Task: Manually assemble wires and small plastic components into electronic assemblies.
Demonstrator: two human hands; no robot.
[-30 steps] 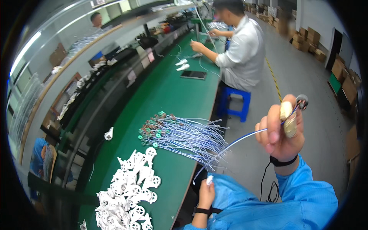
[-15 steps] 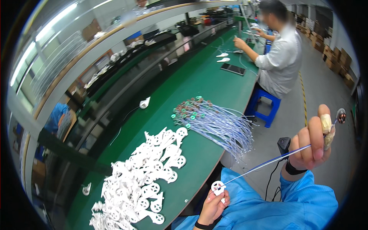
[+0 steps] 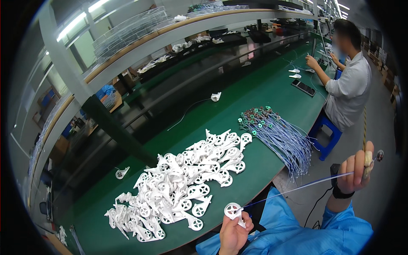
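Across the scene, largest to smallest:
Worktop (image 3: 272, 89): long green surface running from my near left away to the far right, where another person sits on a blue stool.
White pile (image 3: 178, 187): a heap of white plastic wheel-shaped parts on the near worktop, just left of my hands.
Wire bundle (image 3: 280, 136): loose blue wires with small round green and red ends, lying farther along on the right, their tails hanging over the near edge.
Right hand (image 3: 357, 172): raised well to the right, off the worktop, closed on the far end of one blue wire (image 3: 297, 189); a small round end piece (image 3: 379, 155) shows beyond my fingertips.
Left hand (image 3: 233, 231): low and near, closed around one white wheel part (image 3: 233, 210), which the wire reaches.
Wire state: taut in a straight line between my two hands.
Doing it well, as I judge it: I should keep the wheel part steady in my left hand, pull evenly in line with the wire, and avoid jerking so it neither kinks nor slips from the part.
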